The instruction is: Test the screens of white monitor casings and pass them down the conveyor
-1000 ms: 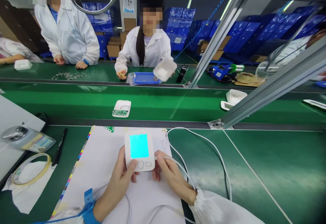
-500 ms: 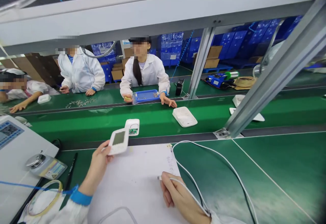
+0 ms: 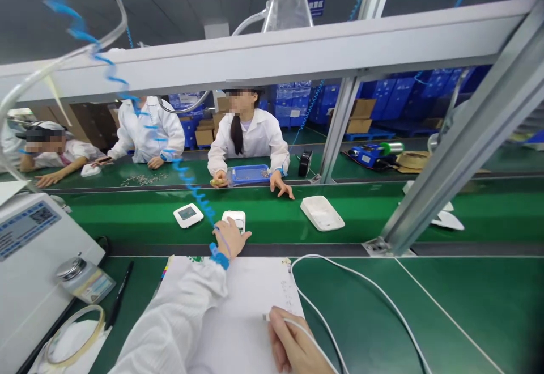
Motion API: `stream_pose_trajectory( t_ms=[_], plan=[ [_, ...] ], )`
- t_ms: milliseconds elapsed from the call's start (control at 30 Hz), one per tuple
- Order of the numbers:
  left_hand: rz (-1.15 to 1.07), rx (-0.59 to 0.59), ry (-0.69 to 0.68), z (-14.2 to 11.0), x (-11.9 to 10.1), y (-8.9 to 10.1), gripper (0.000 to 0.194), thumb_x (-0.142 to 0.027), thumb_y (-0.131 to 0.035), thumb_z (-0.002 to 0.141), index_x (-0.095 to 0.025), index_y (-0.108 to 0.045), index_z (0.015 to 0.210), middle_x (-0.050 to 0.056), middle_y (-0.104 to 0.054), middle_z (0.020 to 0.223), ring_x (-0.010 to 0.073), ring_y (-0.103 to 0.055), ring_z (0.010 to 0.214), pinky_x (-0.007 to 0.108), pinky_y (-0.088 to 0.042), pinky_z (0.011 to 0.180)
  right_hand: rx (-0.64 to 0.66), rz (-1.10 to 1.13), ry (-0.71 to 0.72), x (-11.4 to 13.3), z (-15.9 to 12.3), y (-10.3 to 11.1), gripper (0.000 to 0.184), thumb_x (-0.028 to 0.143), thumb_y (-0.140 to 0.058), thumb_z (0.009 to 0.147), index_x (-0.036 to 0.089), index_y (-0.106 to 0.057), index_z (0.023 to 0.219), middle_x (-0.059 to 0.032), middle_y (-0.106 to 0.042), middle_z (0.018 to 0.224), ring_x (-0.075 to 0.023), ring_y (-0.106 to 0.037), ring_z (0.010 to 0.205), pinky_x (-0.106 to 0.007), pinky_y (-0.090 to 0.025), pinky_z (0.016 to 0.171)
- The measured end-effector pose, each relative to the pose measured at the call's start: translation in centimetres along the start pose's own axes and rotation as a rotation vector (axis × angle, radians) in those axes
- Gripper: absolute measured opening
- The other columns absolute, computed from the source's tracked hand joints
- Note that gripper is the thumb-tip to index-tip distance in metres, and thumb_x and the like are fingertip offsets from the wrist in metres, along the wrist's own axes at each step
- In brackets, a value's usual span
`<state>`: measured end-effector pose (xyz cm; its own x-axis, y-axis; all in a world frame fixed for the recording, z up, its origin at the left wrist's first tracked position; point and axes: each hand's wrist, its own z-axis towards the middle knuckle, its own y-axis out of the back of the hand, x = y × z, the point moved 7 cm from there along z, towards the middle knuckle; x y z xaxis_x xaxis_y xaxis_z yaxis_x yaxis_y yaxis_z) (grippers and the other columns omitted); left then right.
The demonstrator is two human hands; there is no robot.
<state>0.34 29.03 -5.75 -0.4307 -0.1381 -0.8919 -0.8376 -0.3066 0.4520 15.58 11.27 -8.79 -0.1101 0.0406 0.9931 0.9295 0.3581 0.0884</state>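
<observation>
reaching out over the conveyor belt (image 3: 127,215), left hand (image 3: 229,237) with a blue wrist strap (image 3: 219,255), fingers curled down on a white open unit (image 3: 235,217) with a green board inside; whether gripped or only touched, cannot tell. just left of that unit on the belt, a closed white device (image 3: 188,215) with a grey screen, lying flat and apart from the hand. right of the unit, also on the belt, a white housing (image 3: 322,213) turned face down. nearer than the belt, right hand (image 3: 293,347) resting on white paper (image 3: 250,317) on the green worktop (image 3: 446,306), fingers pinched narrow on the plug end of a white cable (image 3: 361,280) looping off to the right. beyond the belt, a blue tray (image 3: 249,174) holding small loose parts, between a co-worker's hands (image 3: 281,183). further left beyond the belt, loose small parts (image 3: 142,179) scattered bare on the far worktop. left of the paper, a black pen (image 3: 119,294) and a tape roll (image 3: 74,334).
</observation>
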Motion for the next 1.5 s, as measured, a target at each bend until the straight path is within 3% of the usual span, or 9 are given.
stream_pose_trajectory(
  t_ms=[100,233,367,467,533,633,867,1267,1500],
  plan=[
    [-0.045,0.061,0.047,1.1,-1.4,-0.5,0.043,-0.029,-0.064,0.09,-0.017,-0.054,0.13,0.013,-0.047,0.143,0.033,-0.047,0.128,0.058,-0.039,0.104,0.01,0.036,-0.038,-0.5,0.0,-0.3,0.065,0.081,-0.031,0.086,0.022,-0.045,0.064,0.0068,-0.035,0.041,-0.0117,-0.04,0.04,-0.022,-0.031,0.043],
    [-0.231,0.25,0.103,0.8,-2.8,2.6,0.036,-0.035,-0.06,0.092,-0.016,-0.058,0.122,0.011,-0.06,0.126,0.0268,-0.061,0.11,0.05,-0.049,0.093,-0.018,0.066,-0.088,-0.8,-0.1,-0.2,0.068,0.085,-0.031,0.082,0.021,-0.045,0.063,0.0076,-0.033,0.043,-0.0107,-0.037,0.041,-0.022,-0.029,0.043],
    [-0.562,0.484,0.141,-5.2,-2.3,5.4,0.054,-0.057,-0.043,0.092,-0.015,-0.06,0.122,0.014,-0.07,0.115,0.0308,-0.067,0.103,0.047,-0.054,0.085,-0.01,0.041,-0.024,-0.3,0.0,0.2,0.065,0.079,-0.029,0.089,0.021,-0.047,0.065,0.0034,-0.046,0.046,-0.0121,-0.043,0.043,-0.023,-0.037,0.047],
    [-0.741,0.605,0.282,-11.6,0.5,5.1,0.067,-0.064,-0.054,0.081,-0.011,-0.062,0.121,0.021,-0.071,0.115,0.0398,-0.068,0.102,0.053,-0.053,0.083,-0.032,0.056,0.035,-0.2,0.1,0.5,0.063,0.07,-0.03,0.095,0.02,-0.048,0.06,0.0012,-0.049,0.048,-0.0131,-0.047,0.047,-0.024,-0.04,0.05],
    [-0.826,0.645,0.398,-15.1,2.7,4.1,0.055,-0.047,-0.073,0.072,-0.01,-0.068,0.113,0.021,-0.074,0.106,0.0401,-0.07,0.096,0.05,-0.054,0.082,-0.042,0.07,0.073,-0.2,0.1,0.7,0.065,0.066,-0.031,0.097,0.02,-0.048,0.055,0.0006,-0.049,0.05,-0.0133,-0.048,0.049,-0.025,-0.041,0.054],
    [-0.895,0.646,0.491,-17.5,4.8,2.9,0.046,-0.027,-0.08,0.068,-0.01,-0.071,0.11,0.017,-0.077,0.099,0.0368,-0.071,0.096,0.043,-0.053,0.084,-0.033,0.089,0.071,-0.2,-0.1,0.8,0.065,0.066,-0.032,0.097,0.021,-0.046,0.053,0.0012,-0.048,0.05,-0.0132,-0.048,0.049,-0.025,-0.042,0.054],
    [-0.975,0.611,0.538,-17.2,5.2,2.5,0.051,-0.021,-0.08,0.068,-0.013,-0.07,0.117,0.011,-0.079,0.094,0.0323,-0.069,0.101,0.037,-0.052,0.088,0.09,-0.046,0.06,1.4,-0.3,0.2,0.066,0.059,-0.028,0.101,0.021,-0.048,0.052,0.0008,-0.049,0.049,-0.014,-0.05,0.051,-0.026,-0.041,0.058],
    [-1.029,0.644,0.481,-18.0,4.9,2.3,0.031,-0.024,-0.084,0.065,-0.009,-0.078,0.092,0.017,-0.078,0.09,0.0363,-0.069,0.1,0.045,-0.049,0.093,0.107,-0.007,0.049,0.8,-0.3,-0.4,0.062,0.061,-0.029,0.1,0.021,-0.05,0.057,-0.0006,-0.05,0.051,-0.0161,-0.052,0.053,-0.027,-0.043,0.057],
    [-1.052,0.653,0.452,-18.3,4.2,2.4,0.032,-0.022,-0.084,0.064,-0.011,-0.077,0.093,0.014,-0.077,0.086,0.0347,-0.069,0.098,0.043,-0.049,0.092,0.116,-0.033,0.032,0.1,-0.4,-0.4,0.062,0.062,-0.028,0.099,0.022,-0.045,0.054,-0.0006,-0.048,0.049,-0.0169,-0.051,0.052,-0.028,-0.044,0.059]
  ],
)
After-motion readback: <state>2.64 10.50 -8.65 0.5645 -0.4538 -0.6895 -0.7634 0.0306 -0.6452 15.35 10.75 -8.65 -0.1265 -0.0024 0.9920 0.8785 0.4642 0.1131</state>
